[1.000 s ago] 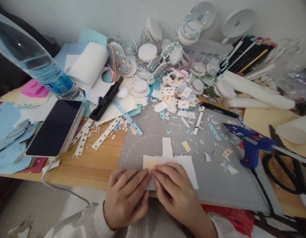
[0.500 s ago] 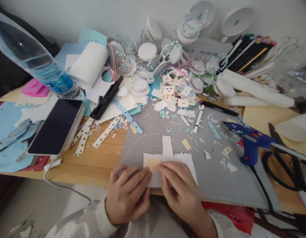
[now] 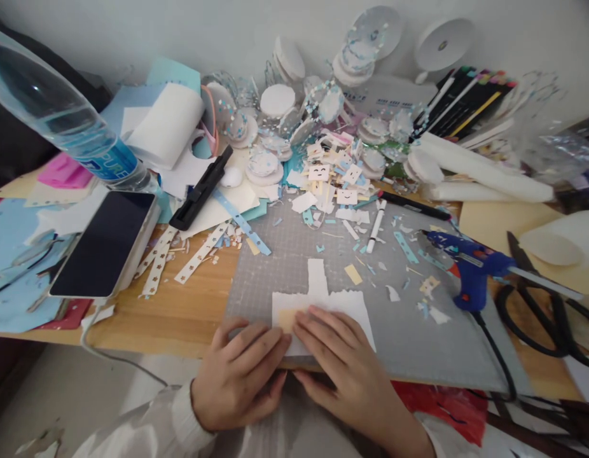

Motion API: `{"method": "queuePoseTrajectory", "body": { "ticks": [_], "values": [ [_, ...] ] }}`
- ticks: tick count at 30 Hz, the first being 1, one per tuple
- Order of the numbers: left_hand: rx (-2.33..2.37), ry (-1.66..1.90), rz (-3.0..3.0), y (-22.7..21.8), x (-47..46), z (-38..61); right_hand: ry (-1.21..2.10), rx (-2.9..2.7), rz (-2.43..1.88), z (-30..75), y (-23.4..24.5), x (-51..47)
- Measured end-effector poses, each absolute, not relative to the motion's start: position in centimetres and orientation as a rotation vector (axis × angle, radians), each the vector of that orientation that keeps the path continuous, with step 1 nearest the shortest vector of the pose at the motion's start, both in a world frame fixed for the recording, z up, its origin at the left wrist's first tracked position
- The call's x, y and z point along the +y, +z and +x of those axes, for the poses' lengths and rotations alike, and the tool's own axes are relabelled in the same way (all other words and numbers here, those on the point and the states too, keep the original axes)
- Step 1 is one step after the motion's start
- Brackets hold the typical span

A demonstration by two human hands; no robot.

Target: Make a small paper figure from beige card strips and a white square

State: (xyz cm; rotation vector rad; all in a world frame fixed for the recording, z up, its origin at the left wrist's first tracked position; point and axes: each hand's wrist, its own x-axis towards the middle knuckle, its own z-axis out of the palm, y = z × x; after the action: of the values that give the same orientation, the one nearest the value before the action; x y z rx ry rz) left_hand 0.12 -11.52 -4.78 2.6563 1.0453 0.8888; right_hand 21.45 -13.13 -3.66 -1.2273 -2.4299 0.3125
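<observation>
A white T-shaped paper piece lies on the grey cutting mat near the table's front edge, with a small tan paper patch on it. My left hand lies flat with fingers stretched out, its fingertips on the left end of the white paper beside the tan patch. My right hand also lies flat, fingers pressing down on the middle of the white paper. Neither hand holds anything up.
A blue glue gun and black scissors lie at the right. A phone and water bottle sit at the left. Paper scraps, a white pen, small paper faces and foam discs crowd the back.
Both hands have slid a little on the white paper, the right hand's fingers spreading out over it. The view has shifted slightly; the paper stays in place.
</observation>
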Motion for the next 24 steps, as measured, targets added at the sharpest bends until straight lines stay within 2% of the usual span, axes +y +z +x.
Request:
{"method": "queuePoseTrajectory", "body": {
  "ticks": [7, 17, 20, 24],
  "values": [
    [0.851, 0.836, 2.727, -4.5, -11.0, -0.3, 0.430, -2.304, -1.207, 21.6, -3.7, -13.9],
    [0.870, 0.788, 2.774, -3.5, -10.1, -0.4, 0.628, -2.152, -1.130, 22.3, -3.2, -14.6],
    [0.825, 0.860, 2.741, -3.9, -10.2, -0.4, 0.725, -1.887, -1.236, 24.7, -2.7, -15.3],
    [0.723, 0.886, 2.550, -2.9, -10.2, -0.8, 0.493, -1.207, -1.578, 27.6, -2.0, -16.1]
  ]
}}
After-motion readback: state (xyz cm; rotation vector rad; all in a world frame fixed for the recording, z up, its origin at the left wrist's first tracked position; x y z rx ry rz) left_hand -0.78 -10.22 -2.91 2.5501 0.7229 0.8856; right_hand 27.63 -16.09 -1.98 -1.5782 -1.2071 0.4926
